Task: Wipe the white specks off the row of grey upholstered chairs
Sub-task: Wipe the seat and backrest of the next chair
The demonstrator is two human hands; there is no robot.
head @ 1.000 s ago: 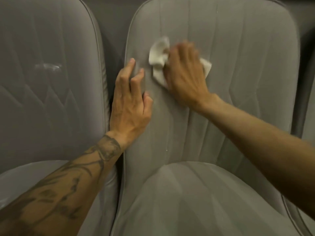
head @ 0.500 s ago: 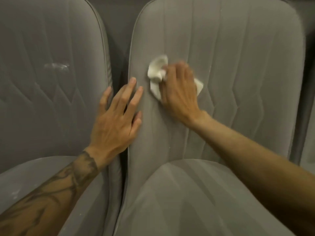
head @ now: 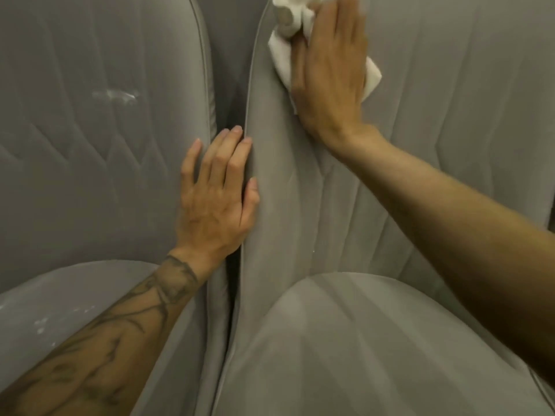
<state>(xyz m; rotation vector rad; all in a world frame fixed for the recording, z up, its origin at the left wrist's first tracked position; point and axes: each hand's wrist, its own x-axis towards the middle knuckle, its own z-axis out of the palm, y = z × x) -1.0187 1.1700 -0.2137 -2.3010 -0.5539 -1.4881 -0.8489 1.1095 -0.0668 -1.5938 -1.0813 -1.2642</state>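
Observation:
Two grey upholstered chairs stand side by side. My right hand presses a crumpled white cloth flat against the upper left of the right chair's backrest, fingers straight and pointing up. My left hand rests with spread, straight fingers across the gap between the chairs, on the right edge of the left chair's backrest. A white smear marks the left backrest. White specks dot the left chair's seat. A tiny speck sits low on the right backrest.
The right chair's seat cushion fills the lower middle. A dark narrow gap runs between the two chairs. A dark strip at the far right edge borders the right chair.
My right hand has slid the cloth up the right backrest towards its top left. My left hand has shifted left and down from the right chair's edge to the gap beside the left chair.

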